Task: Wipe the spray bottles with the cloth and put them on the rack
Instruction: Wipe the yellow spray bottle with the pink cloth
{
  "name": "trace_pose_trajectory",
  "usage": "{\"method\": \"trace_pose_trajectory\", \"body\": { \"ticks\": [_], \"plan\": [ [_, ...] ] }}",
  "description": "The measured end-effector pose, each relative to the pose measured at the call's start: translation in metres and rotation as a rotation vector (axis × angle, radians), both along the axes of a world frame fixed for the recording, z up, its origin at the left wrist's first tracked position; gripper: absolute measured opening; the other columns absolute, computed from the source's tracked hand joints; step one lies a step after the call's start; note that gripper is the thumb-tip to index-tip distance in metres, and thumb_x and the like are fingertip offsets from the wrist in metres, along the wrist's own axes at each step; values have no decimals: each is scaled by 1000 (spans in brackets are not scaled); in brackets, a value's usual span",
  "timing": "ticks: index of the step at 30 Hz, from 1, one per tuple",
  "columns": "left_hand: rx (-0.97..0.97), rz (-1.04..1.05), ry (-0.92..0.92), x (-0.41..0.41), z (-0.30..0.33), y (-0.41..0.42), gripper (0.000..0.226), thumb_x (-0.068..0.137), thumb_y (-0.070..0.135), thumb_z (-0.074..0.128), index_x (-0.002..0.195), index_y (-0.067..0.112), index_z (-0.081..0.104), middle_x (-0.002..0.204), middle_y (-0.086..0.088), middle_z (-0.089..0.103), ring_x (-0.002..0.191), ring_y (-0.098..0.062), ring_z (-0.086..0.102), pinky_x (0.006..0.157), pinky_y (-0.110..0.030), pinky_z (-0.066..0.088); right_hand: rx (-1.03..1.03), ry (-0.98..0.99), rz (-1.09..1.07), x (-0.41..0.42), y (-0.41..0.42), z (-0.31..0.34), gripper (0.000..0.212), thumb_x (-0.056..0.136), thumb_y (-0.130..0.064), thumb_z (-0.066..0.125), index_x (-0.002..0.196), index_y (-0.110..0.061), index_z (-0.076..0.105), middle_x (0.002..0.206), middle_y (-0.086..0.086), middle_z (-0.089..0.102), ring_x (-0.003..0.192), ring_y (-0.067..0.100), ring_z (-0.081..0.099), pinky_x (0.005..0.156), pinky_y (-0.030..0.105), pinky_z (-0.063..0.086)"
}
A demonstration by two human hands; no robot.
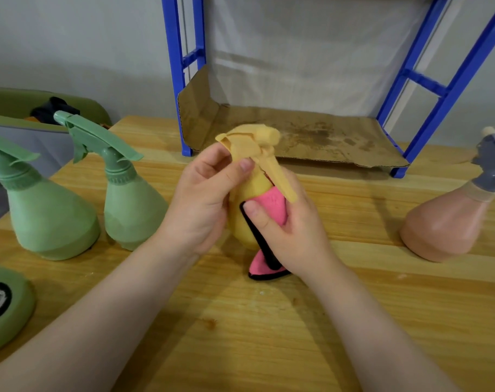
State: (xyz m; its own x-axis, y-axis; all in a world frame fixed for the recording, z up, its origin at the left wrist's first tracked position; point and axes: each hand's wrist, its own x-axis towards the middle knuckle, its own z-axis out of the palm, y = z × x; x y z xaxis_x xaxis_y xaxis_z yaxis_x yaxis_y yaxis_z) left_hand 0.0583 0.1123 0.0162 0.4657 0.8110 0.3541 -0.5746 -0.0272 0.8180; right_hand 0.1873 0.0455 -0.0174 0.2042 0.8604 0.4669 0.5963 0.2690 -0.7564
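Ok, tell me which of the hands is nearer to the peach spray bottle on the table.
Right. The right hand, pressing the pink cloth against the yellow bottle, lies on the side towards the peach spray bottle. The left hand grips the yellow bottle's far side.

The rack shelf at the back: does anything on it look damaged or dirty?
Yes. The cardboard sheet lining the blue rack carries dark brownish stains across its middle, its front edge is ragged and uneven, and its left end is bent upward against the frame. No bottle stands on it yet.
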Motion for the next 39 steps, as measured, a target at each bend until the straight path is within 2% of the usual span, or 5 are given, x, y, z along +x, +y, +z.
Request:
{"method": "trace_pose_trajectory", "body": {
  "ticks": [6,13,19,28,39],
  "plan": [
    [-134,106,-172,-12,13,11,13,87,19,62,96,21,72,98,3,72,99,-11,65,103,-45,47,-34,242,151,3,-2,-2,72,82,-75,49,137,-29,38,122,-18,57,111,1,58,88,21,49],
    [-179,137,-262,-16,18,12,13,90,16,60,102,16,65,97,4,72,100,-12,66,90,-33,54,-17,221,96,7,0,-1,60,83,-76,45,131,-40,42,117,-30,58,110,-1,59,89,30,54],
    [44,257,-17,-13,16,9,18,91,5,60,98,18,70,96,4,74,96,-10,67,91,-31,51,151,137,-100,18,-2,6,34,99,-38,46,127,-19,49,102,-25,56,99,-15,53,84,6,40],
    [173,295,228,-11,13,3,18,91,4,63,105,14,69,99,0,74,99,-19,69,94,-43,54,493,47,-6,13,-14,35,54,102,-47,37,127,2,41,83,4,45,66,16,43,65,26,39],
    [460,340,496,-2,1,-4,14,84,18,71,97,13,70,92,0,73,91,-17,69,85,-40,55,265,97,137,9,-25,42,83,69,9,42,150,-3,27,116,18,47,96,26,53,100,17,33]
  ]
}}
